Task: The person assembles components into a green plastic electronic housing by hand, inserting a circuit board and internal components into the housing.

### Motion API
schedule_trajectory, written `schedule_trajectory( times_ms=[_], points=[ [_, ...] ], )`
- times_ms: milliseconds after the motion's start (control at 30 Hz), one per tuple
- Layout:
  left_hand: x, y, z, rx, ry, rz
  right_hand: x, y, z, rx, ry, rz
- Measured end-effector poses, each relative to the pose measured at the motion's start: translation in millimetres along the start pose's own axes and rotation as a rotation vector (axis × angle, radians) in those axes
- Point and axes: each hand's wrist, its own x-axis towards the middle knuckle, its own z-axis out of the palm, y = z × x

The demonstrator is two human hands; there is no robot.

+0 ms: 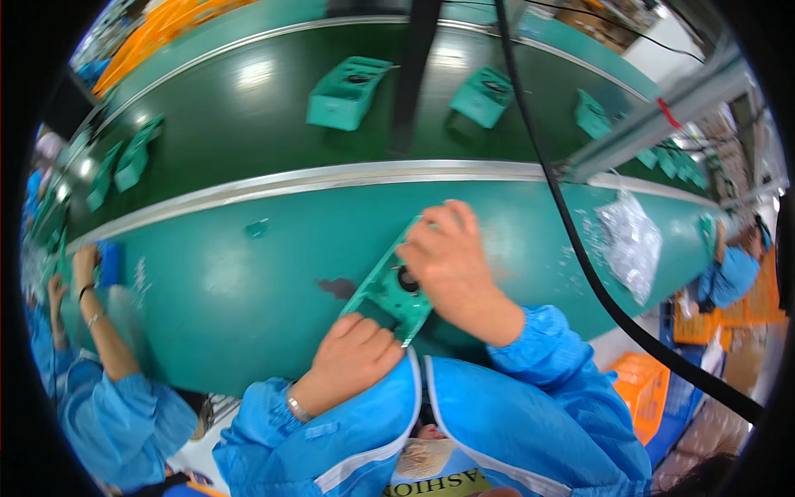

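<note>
Watched from my remote station, a green tabletop [248, 306] spread beneath a dark green conveyor belt [240, 116], its silvery rail [331, 176] bowed by the lens. A co-worker [132, 422] in blue sat at left, body cut off by the dark rim. A black cable [556, 195] swept down the right, past a clear plastic bag [631, 240] of unreadable contents.

At center, in front of the wearer's chest, I saw a long green housing [385, 290] held at the near side of the tabletop, its long axis slanting from the near left to the far right, its hollow, framed side facing up toward my camera. Whether it touched the surface, I could not tell.

The right hand [451, 261] gripped the far part, hiding that end; the left hand [354, 352] closed around the near end, its thumb out of my sight. Between them sat a round black part [407, 279], partly covered by the right hand.
</note>
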Motion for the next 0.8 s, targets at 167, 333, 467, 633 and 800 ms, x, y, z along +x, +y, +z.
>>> schedule_trajectory(
  times_ms=[167, 333, 467, 633, 800],
  points=[
    [-2, -3, 4, 0.043, 0.011, 0.012, -8, -9, 3, -0.091, -0.096, 0.039],
    [-3, -6, 9, 0.048, 0.013, 0.005, -22, 4, -4, 0.007, -0.068, 0.068],
    [-1, -6, 10, 0.046, 0.029, -0.005, -38, 38, -25, 0.026, 0.152, 0.21],
    [1, -5, 8, 0.043, 0.027, -0.006, -122, 148, -62, -0.23, 0.158, 0.522],
    [4, -7, 9, 0.024, 0.037, -0.019, -165, 187, -63, -0.073, 0.148, 0.819]
  ],
)
